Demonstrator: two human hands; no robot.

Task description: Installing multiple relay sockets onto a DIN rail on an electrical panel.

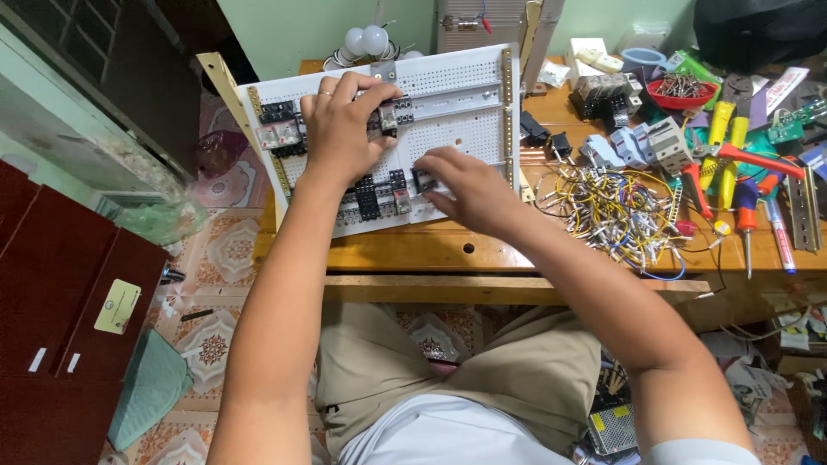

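Note:
A white perforated mounting panel point(465, 129) leans on the wooden workbench point(482, 250), with metal rails and several black and grey relay sockets clipped to it. My left hand point(340, 125) lies on the upper rail, fingers over a grey relay socket point(392, 112). My right hand point(465, 185) pinches a small black component point(422, 178) at the lower rail, beside a row of black sockets point(375, 194). A ring shows on my left hand.
A tangle of yellow and white wires point(616, 207) lies right of the panel. Red and yellow screwdrivers and pliers point(732, 164), grey breakers point(642, 142), a red bowl of screws point(680, 90) sit farther right. A dark red cabinet point(60, 293) stands at left.

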